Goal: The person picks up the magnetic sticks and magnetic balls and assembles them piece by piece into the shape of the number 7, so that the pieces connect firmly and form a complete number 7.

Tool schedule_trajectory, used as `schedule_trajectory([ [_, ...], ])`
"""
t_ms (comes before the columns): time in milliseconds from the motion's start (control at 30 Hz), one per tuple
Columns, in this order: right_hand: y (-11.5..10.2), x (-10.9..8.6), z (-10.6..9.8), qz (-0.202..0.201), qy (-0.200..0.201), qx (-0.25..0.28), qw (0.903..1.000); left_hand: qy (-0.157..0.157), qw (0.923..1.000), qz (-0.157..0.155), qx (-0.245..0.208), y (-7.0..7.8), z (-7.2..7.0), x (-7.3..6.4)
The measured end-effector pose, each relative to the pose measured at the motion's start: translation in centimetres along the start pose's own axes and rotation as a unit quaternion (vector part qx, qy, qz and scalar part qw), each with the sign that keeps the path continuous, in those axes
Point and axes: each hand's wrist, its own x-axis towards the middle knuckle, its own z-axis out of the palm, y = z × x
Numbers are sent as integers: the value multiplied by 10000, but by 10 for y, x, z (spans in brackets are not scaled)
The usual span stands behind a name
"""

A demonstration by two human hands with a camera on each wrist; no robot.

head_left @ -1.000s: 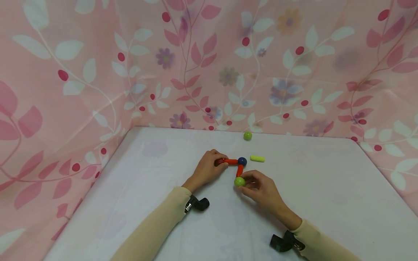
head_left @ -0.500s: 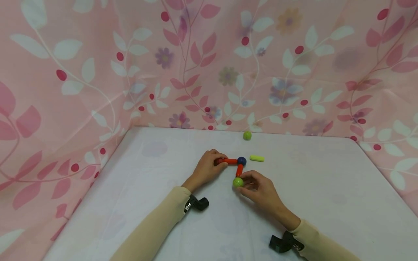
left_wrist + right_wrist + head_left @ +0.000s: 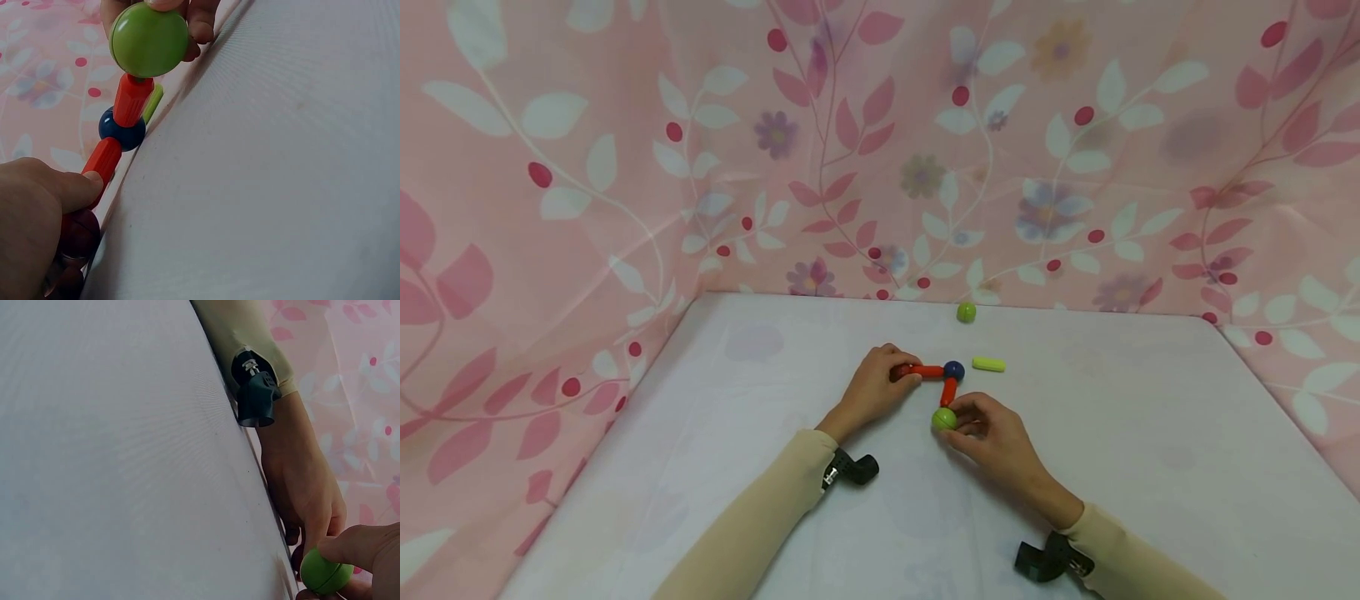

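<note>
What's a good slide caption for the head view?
At a white table, the left hand grips a red rod touching a blue ball; the right hand pinches a green ball.

We see the left hand [image 3: 876, 385] holding a red rod [image 3: 931, 372] — a blue ball [image 3: 954, 371] joins it to a second rod [image 3: 949, 391] — and the right hand [image 3: 1000, 437] pinching a green ball [image 3: 943, 419] at that rod's end. Just beside the blue ball lies a lime stick [image 3: 988, 365].
</note>
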Motion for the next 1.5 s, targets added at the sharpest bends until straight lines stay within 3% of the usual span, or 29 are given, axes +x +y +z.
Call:
schedule_trajectory([
  [1067,4,1,1,183,167,-223,9994,3,10000,37,-64,-5,1,0],
  [1300,5,1,1,223,142,-203,9994,2,9993,-174,-343,-7,-2,-1],
  [1500,6,1,0,273,163,-190,9993,24,9974,-94,-714,-9,-7,-2],
])
